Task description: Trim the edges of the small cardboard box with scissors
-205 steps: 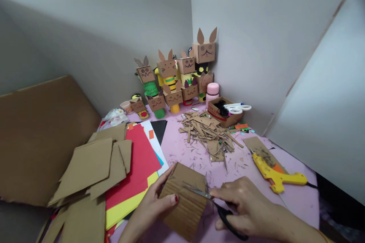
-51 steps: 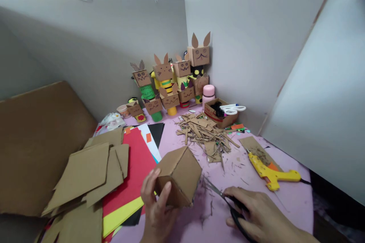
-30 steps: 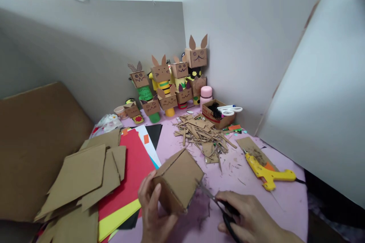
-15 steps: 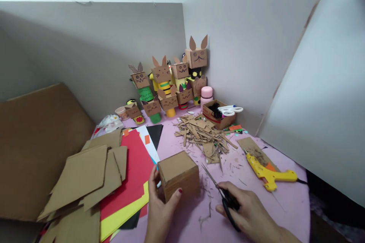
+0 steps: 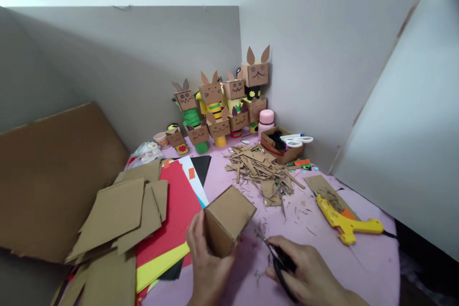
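Note:
My left hand [image 5: 206, 260] grips a small brown cardboard box [image 5: 229, 215] from below and behind, tilted with one corner toward me, just above the pink table [image 5: 366, 267]. My right hand [image 5: 308, 277] is closed round the black handles of a pair of scissors [image 5: 278, 258]. The scissors' metal blades point up and left toward the lower right edge of the box, with their tips close to it. Thin cardboard slivers lie under both hands.
Cut cardboard sheets [image 5: 118, 210] lie on coloured paper [image 5: 175, 205] at the left. A pile of cardboard strips [image 5: 261, 169] sits mid-table, a yellow glue gun [image 5: 344, 222] at the right. Cardboard animal figures [image 5: 222, 100], a pink bottle [image 5: 266, 122] and a small box with white scissors [image 5: 287, 143] stand at the back corner.
My left hand has turned the box from flat-faced to tilted on a corner. My right hand and the scissors have moved in closer to the box edge.

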Action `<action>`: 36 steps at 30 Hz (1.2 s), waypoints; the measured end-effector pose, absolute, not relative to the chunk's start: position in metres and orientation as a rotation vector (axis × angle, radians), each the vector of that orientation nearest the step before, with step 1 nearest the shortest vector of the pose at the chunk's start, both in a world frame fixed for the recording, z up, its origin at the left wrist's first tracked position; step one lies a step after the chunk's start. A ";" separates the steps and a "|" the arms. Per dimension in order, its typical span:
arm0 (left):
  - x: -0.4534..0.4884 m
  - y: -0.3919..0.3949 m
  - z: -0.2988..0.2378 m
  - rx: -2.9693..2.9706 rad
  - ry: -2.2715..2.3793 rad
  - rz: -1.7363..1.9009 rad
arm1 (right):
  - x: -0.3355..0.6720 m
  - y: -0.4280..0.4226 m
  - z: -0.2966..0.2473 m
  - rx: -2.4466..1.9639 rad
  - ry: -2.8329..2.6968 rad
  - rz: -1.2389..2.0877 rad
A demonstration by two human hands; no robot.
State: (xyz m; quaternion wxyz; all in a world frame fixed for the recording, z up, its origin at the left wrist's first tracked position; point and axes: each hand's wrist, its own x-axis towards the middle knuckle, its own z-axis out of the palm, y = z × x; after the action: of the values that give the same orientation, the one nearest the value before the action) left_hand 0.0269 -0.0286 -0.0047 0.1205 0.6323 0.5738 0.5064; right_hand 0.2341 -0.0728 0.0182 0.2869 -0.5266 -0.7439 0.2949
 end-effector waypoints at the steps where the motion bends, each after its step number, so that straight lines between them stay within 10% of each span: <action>1: 0.026 -0.029 -0.005 1.955 1.712 1.492 | 0.235 -0.073 0.018 -1.435 -1.963 0.816; 13: 0.022 -0.031 -0.006 2.355 1.715 1.523 | 0.210 -0.077 0.007 -1.092 -1.679 1.259; 26: 0.026 -0.032 0.026 1.384 1.392 1.086 | 0.259 -0.069 0.033 -1.425 -2.025 0.511; 36: 0.018 -0.042 0.055 1.112 0.791 0.689 | 0.269 -0.067 0.084 -1.389 -2.189 0.864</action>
State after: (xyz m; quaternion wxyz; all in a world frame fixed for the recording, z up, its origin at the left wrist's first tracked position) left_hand 0.0184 -0.0424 0.0550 0.7218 0.5035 0.3580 0.3121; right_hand 0.2695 -0.0670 0.0837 0.2031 -0.4978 -0.7843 0.3096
